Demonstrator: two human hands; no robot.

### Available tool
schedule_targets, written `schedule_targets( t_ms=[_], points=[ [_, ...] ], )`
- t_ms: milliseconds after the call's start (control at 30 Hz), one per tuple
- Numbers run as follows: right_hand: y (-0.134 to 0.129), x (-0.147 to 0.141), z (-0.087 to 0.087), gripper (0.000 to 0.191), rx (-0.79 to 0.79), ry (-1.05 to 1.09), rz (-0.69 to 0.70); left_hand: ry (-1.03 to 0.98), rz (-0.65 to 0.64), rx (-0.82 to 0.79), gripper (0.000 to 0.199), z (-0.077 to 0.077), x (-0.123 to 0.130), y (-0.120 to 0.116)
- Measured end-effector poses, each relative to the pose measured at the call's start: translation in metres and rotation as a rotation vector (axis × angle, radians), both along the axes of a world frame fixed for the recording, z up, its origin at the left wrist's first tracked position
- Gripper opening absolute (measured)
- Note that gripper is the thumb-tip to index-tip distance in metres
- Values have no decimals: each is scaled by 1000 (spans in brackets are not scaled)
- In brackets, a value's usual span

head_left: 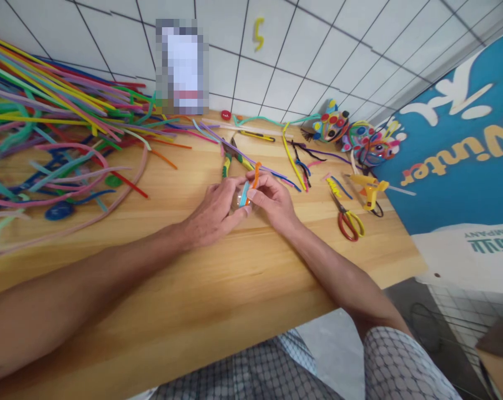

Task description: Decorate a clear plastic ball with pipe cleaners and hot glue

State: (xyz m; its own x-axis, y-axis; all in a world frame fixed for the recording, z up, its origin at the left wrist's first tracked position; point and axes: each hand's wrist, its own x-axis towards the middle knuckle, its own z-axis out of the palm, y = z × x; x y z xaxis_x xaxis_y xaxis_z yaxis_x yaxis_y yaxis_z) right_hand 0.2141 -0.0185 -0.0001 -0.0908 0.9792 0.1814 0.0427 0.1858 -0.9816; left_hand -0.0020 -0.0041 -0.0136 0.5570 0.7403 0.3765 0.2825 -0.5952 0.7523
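Both hands meet over the middle of the wooden table. My left hand (pixel 218 214) is closed around the left side of a small clear object (pixel 236 201). From the right, my right hand (pixel 274 201) pinches an orange pipe cleaner (pixel 257 173), whose bent end sticks up past the fingers. A light blue strip (pixel 244 194) lies over the clear object between the hands. Fingers hide much of the clear object, so its full shape cannot be made out. Just beyond the hands are green-and-yellow pliers (pixel 227 158).
Many coloured pipe cleaners (pixel 64 105) pile up at the left. Scissors (pixel 350 223), a yellow glue gun (pixel 368 189) and two decorated balls (pixel 332 126) are at the right. A yellow cutter (pixel 257 136) lies near the tiled wall.
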Motion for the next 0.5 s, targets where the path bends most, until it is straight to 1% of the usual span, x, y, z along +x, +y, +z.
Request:
schedule_targets(
  t_ms=[133, 267, 367, 500],
  points=[
    [-1, -2, 2, 49, -19, 41, -4, 9, -13, 7, 54, 3, 1, -1],
    [-1, -3, 2, 47, -23, 65, 0, 19, -11, 13, 54, 1, 1, -1],
    [-2, -5, 2, 49, -29, 75, -8, 19, -10, 13, 55, 0, 1, -1],
    [-3, -6, 2, 49, -21, 79, -13, 20, -20, 7, 56, 1, 0, -2]
  ],
)
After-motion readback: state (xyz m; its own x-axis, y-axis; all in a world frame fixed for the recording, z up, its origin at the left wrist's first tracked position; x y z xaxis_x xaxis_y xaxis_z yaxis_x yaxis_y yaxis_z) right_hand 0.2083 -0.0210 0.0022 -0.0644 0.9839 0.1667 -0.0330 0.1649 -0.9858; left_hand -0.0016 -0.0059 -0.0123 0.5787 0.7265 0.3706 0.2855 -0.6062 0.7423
